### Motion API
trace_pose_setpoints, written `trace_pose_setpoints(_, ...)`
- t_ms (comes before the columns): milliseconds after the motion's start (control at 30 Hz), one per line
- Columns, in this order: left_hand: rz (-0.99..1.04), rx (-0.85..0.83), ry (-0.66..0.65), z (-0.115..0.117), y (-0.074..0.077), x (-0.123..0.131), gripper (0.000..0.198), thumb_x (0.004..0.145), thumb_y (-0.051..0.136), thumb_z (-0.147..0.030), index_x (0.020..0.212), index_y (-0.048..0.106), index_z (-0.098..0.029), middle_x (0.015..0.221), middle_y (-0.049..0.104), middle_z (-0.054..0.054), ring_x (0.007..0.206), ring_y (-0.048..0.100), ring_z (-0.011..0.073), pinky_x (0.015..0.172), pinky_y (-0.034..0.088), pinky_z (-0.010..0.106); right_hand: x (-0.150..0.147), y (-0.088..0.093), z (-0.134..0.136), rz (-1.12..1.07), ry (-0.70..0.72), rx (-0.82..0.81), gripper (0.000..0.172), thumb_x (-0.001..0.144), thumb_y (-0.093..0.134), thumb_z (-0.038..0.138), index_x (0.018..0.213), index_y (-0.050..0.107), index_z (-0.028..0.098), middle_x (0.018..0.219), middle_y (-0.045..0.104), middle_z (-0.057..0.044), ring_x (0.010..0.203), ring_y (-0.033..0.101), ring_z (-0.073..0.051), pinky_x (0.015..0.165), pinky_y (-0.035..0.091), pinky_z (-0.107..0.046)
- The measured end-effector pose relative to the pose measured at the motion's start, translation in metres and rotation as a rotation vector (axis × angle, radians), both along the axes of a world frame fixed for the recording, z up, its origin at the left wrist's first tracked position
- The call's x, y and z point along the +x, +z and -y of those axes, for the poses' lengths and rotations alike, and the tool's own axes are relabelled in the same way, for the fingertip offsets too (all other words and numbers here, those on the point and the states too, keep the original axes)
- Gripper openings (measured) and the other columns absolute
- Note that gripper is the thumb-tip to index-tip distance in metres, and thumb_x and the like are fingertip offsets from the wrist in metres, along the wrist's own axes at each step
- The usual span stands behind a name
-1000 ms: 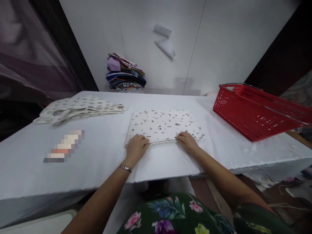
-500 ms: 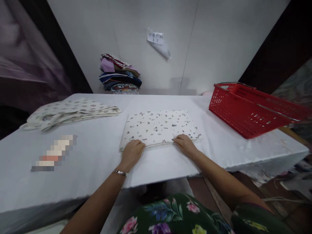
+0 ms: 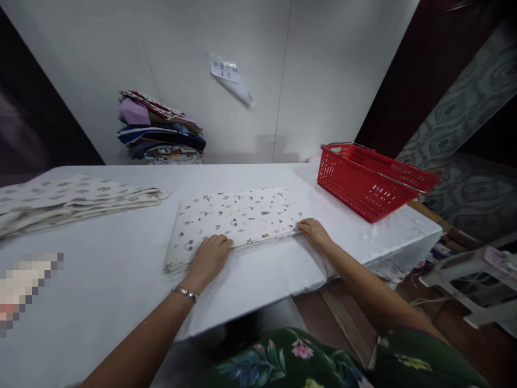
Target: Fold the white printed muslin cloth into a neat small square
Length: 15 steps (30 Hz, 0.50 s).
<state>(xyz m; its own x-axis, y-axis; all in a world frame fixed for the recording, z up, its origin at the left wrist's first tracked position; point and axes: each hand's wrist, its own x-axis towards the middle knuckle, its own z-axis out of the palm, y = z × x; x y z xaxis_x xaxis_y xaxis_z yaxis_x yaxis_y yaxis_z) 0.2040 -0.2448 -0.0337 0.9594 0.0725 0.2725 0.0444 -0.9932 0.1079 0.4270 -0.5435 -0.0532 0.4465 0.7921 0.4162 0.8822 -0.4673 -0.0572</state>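
Observation:
A folded white cloth (image 3: pixel 238 218) with small printed figures lies flat on the white-covered table in front of me. My left hand (image 3: pixel 212 256) rests on its near edge, left of the middle, palm down with the fingers lying along the fabric. At the near right corner, my right hand (image 3: pixel 317 234) has its fingertips closed on the folded edge. The undersides of both hands are hidden. Farther left lies a second white printed cloth (image 3: pixel 81 199), loosely folded and apart from my hands.
A red plastic basket (image 3: pixel 363 183) with metal handles stands at the table's right end. Folded fabrics (image 3: pixel 161 129) are stacked at the back left, by the wall. A blurred-out item (image 3: pixel 28 285) lies at the left. A white stool (image 3: pixel 476 285) stands on the floor at right.
The view has turned to the right, so the table's things appear farther left. My right hand has slid rightward along the cloth's near edge to its corner. My left hand stays on the near edge.

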Motion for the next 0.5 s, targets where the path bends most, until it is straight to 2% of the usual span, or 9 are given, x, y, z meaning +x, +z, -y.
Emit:
trace_pose_setpoints(133, 0.030, -0.042, -0.023, 0.007, -0.002, 0.012, 0.018, 0.086, 0.046, -0.020, 0.088, 0.064, -0.020, 0.091, 0.061, 0.007, 0.089, 0.052, 0.0215, 0.077, 0.037, 0.034, 0.005, 0.001, -0.002, 0.012, -0.024, -0.079, 0.021, 0.090, 0.050, 0.018, 0.103, 0.067, 0.018, 0.103, 0.064, -0.009, 0.096, 0.054, -0.021, 0.081, 0.039, -0.032)
trace_pose_setpoints(267, 0.032, 0.003, -0.022, 0.012, -0.005, 0.016, 0.020, 0.088, 0.045, -0.020, 0.087, 0.065, -0.020, 0.089, 0.061, 0.006, 0.086, 0.053, 0.0203, 0.075, 0.039, 0.033, 0.008, 0.005, -0.003, 0.008, 0.000, -0.147, 0.020, 0.091, 0.049, 0.020, 0.101, 0.067, 0.019, 0.102, 0.064, -0.009, 0.096, 0.053, -0.020, 0.080, 0.037, -0.031)
trace_pose_setpoints(500, 0.077, 0.052, -0.023, 0.010, -0.014, 0.014, 0.024, 0.090, 0.043, -0.020, 0.085, 0.066, -0.020, 0.087, 0.062, 0.005, 0.083, 0.053, 0.0192, 0.073, 0.041, 0.032, 0.007, 0.011, 0.007, 0.079, -0.019, -0.103, 0.021, 0.093, 0.045, 0.018, 0.096, 0.066, 0.017, 0.099, 0.064, -0.010, 0.093, 0.051, -0.021, 0.079, 0.035, -0.030)
